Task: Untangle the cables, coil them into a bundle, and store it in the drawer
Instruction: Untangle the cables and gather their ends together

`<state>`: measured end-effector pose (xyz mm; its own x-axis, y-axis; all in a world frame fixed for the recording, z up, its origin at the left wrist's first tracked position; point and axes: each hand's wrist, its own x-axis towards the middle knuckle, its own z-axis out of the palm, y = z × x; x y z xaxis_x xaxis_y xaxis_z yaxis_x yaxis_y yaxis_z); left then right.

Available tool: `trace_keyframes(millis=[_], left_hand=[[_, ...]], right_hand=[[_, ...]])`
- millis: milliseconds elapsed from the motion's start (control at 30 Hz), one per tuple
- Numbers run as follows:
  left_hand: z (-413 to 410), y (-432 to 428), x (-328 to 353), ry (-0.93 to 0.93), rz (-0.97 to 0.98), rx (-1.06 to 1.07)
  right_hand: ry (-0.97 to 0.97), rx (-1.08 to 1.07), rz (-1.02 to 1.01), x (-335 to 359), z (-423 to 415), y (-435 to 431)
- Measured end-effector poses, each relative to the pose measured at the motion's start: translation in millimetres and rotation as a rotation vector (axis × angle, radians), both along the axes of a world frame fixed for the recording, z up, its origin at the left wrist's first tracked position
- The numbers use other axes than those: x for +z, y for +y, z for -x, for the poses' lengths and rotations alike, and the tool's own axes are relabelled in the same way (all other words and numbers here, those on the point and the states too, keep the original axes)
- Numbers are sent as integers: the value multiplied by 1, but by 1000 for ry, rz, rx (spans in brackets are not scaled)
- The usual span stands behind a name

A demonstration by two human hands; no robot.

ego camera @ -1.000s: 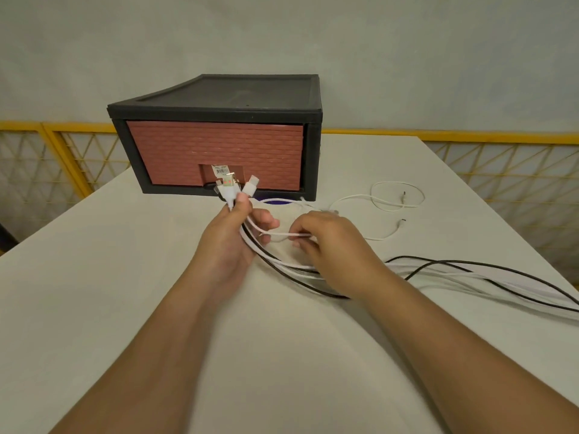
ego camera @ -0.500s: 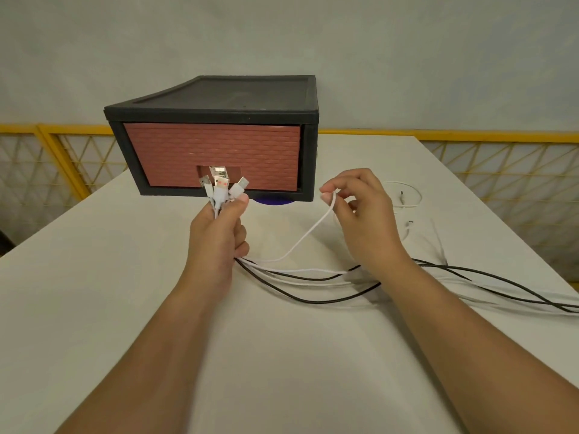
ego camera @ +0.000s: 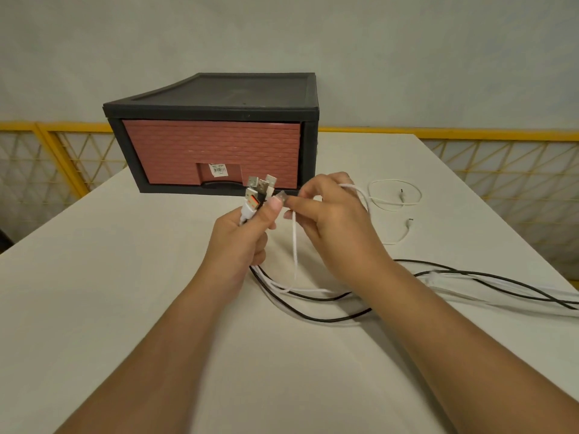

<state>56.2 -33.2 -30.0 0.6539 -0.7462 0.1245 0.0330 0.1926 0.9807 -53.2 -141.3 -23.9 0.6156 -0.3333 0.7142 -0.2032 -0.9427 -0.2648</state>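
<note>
Gripping a fistful of USB plugs [ego camera: 258,191], the left hand [ego camera: 242,238] was closed around several white and black cable ends just in front of the black plastic drawer unit [ego camera: 213,111], whose brick-patterned red drawer front [ego camera: 210,150] was shut and carried a small barcode sticker [ego camera: 218,169] above the handle recess. The right hand [ego camera: 336,228], almost touching the left, pinched one more plug [ego camera: 283,197] between thumb and forefinger, with a thin white cable [ego camera: 294,245] hanging from it down to the pale matte tabletop [ego camera: 125,292].

From under the left hand, the loose black and white cables [ego camera: 470,281] trailed across the tabletop, passing beneath the right forearm and running off to the right of the drawer unit, well apart from it. Another thin white cable [ego camera: 394,198] lay looped on the tabletop just right of the drawer unit, its small plug ends free.

Behind the drawer unit stood a plain grey-white wall [ego camera: 282,36], and a yellow lattice railing [ego camera: 501,170] ran along the far edge of the tabletop on both sides.
</note>
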Motion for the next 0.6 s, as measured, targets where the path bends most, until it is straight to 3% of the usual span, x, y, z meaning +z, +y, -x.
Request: trace_keyframes(millis=[133, 300, 600], left_hand=[[3, -1, -3, -77, -74, -71], [1, -3, -2, -77, -134, -16], [-15, 3, 5, 155, 80, 155]], right_hand=[[-3, -13, 176, 3, 3, -5], [7, 46, 8, 10, 10, -16], [2, -113, -124, 33, 68, -41]])
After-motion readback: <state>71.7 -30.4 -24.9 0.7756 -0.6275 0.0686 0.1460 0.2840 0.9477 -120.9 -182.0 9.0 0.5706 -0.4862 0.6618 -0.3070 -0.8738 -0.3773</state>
